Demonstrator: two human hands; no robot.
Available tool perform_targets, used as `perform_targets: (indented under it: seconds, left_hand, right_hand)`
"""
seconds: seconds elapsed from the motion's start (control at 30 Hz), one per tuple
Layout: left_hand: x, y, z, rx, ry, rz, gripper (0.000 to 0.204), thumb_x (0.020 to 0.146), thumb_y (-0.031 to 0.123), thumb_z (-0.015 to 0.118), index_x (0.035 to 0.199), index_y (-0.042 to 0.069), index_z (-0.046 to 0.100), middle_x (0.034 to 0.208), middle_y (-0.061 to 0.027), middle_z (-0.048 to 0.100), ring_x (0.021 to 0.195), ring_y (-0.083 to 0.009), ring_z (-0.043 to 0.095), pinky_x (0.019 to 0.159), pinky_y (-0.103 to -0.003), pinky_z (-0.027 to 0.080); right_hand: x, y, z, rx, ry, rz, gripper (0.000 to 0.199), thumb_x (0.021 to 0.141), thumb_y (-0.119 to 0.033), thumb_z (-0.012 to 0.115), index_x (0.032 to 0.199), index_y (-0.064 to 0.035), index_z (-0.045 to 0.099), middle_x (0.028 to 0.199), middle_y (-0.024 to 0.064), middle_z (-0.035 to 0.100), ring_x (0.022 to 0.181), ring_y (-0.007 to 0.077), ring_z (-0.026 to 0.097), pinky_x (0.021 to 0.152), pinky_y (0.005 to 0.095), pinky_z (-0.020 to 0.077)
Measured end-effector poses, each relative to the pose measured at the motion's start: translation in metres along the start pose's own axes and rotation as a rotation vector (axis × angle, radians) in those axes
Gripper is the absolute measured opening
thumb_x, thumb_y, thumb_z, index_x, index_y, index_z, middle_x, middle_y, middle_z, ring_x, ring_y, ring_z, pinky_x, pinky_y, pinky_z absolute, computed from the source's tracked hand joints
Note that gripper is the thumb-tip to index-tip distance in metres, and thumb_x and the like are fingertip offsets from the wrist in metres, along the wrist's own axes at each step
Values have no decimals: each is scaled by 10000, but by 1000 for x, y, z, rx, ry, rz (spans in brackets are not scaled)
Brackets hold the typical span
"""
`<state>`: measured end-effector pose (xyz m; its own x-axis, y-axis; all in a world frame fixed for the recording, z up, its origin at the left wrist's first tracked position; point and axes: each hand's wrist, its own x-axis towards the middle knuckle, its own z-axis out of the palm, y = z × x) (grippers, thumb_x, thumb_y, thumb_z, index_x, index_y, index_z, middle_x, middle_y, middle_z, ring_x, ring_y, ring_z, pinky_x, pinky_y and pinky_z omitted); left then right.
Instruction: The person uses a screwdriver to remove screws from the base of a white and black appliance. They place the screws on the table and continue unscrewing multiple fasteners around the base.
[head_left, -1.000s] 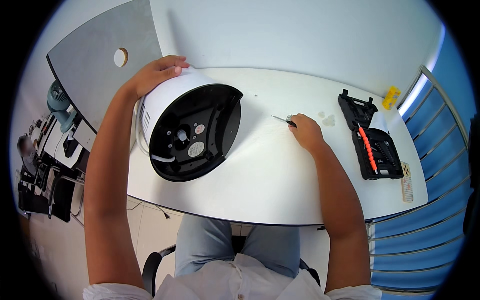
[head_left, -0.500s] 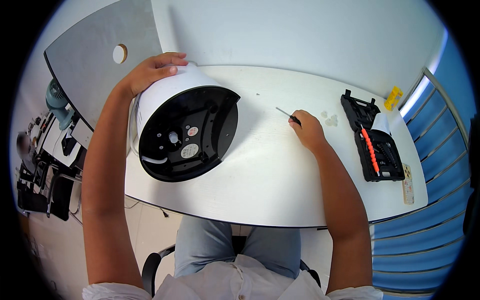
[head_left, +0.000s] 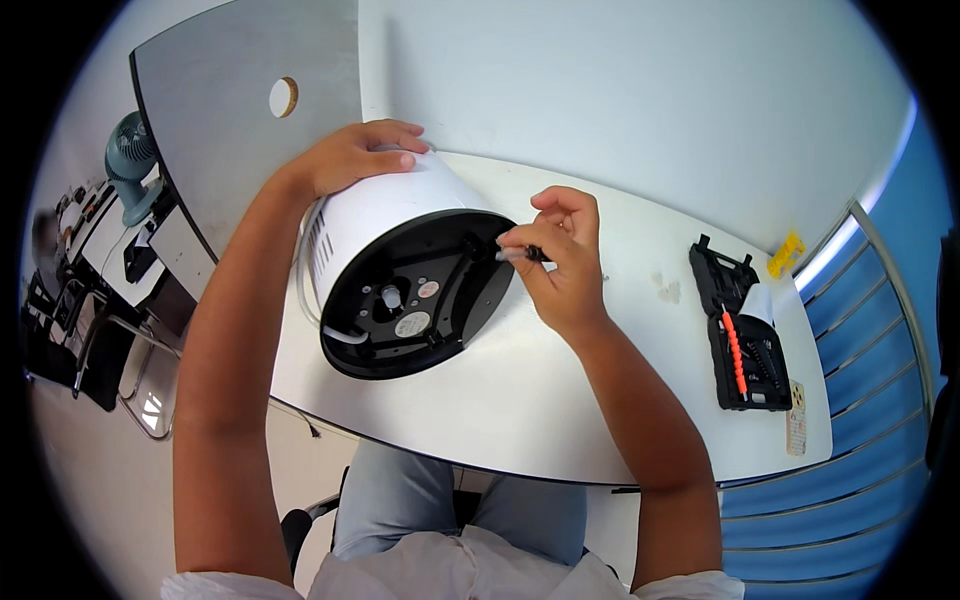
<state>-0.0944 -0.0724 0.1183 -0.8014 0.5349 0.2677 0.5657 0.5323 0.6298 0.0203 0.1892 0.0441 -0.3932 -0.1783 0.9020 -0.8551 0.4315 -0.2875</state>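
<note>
A white cylindrical appliance lies tilted on the table, its black underside turned toward me. Vent slots and a pale cord show at its left side. My left hand rests over the top of the white body and holds it, thumb and fingers spread across the surface. At the right rim of the underside, my right hand grips a small screwdriver with a black handle between thumb and fingers. Whether its tip touches the base cannot be made out.
An opened black tool case with an orange flexible shaft stands at the right. Small clear pieces lie left of it. Nearby are a yellow packet and a beige remote-like object. A grey partition borders the left.
My right hand has moved left with the screwdriver, from the bare tabletop to the appliance's base. My left hand stays on the appliance. The whole view has shifted somewhat.
</note>
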Motion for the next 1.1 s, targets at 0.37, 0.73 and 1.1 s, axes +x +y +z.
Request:
perform_targets:
  seconds: [0.37, 0.73, 1.1]
  left_hand:
    - [7, 2, 4, 27, -25, -18, 561, 723, 564, 649, 1138, 186, 679, 1399, -61, 489, 1246, -300, 473, 1043, -386, 353]
    - [3, 10, 3, 117, 0, 35, 469, 796, 482, 636, 1119, 146, 686, 1373, -84, 506, 1279, -276, 440, 1159, -446, 23]
    - [3, 8, 3, 137, -14, 30, 474, 808, 502, 614, 1143, 174, 681, 1395, -86, 484, 1315, -276, 400, 1159, -452, 66]
  right_hand:
    - [11, 5, 17, -302, 118, -228, 342, 601, 62, 728, 865, -152, 690, 1018, 48, 537, 830, 198, 502, 640, 277, 432]
    - [19, 4, 13, -444, 49, -372, 361, 548, 73, 693, 850, -125, 688, 961, 57, 548, 810, 213, 502, 571, 286, 395]
    - [34, 5, 8, -411, -45, -466, 205, 566, -24, 673, 751, -95, 620, 822, 18, 582, 685, 173, 522, 510, 264, 435]
